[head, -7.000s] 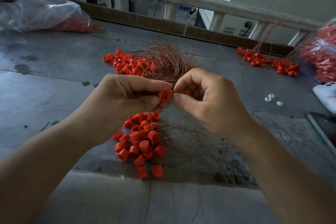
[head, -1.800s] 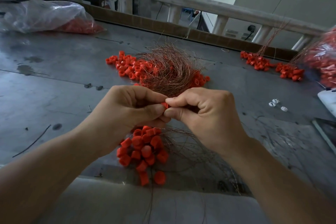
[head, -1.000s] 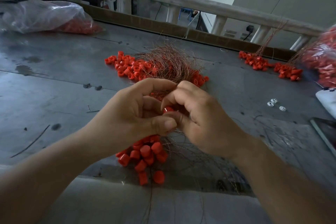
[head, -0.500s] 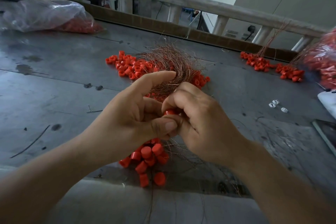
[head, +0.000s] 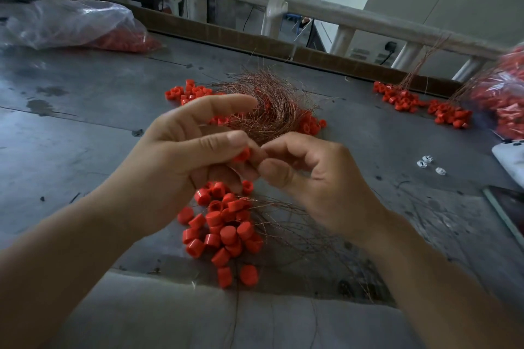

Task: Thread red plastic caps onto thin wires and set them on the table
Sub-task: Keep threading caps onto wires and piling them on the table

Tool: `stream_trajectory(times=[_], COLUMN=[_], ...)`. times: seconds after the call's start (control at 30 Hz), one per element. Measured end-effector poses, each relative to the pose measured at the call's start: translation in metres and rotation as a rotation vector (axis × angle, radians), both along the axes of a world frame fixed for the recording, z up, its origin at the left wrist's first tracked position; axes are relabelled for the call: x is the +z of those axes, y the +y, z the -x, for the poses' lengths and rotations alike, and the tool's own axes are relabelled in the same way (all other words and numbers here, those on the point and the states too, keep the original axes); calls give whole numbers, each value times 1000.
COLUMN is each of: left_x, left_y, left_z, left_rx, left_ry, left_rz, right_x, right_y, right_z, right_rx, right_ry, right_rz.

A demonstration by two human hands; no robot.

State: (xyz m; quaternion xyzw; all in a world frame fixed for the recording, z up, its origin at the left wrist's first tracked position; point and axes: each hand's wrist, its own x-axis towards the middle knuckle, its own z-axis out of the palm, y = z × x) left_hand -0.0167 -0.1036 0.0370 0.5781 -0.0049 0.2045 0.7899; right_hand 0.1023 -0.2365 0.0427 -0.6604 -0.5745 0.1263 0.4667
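Bench [head: 85, 150] of grey metal fills the frame. Left hand [head: 175, 167], at centre, pinches with thumb and fingers, forefinger straight. Right hand [head: 320, 184] beside it has a narrow grip; whether it holds a wire I cannot tell. Tangle of thin wires [head: 263, 105] lies above them, pile of caps [head: 224, 229] below. Red cap [head: 242, 155] sits in the left grip, mid-frame, at the right fingertips.

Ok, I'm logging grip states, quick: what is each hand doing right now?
Left hand: pinches a red cap, forefinger straight.
Right hand: fingertips pinched beside the cap; whether they hold anything cannot be told.
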Motion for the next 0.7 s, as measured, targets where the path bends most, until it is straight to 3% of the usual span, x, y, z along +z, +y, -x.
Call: stream_trajectory(times=[0.23, 0.43, 0.6, 0.7], left_x=[1, 3, 0, -4], left_y=[3, 4, 14, 18], left_z=[0, 0, 2, 2], left_rx=[30, 224, 379, 332], left_ry=[-41, 89, 264, 424], left_rz=[60, -43, -269, -481], right_x=[2, 10, 11, 9], right_y=[-1, -6, -8, -9], right_z=[-4, -12, -16, -16], right_rx=[-49, -84, -78, -33], right_ry=[-160, -294, -288, -296], right_rz=[-46, -19, 55, 188])
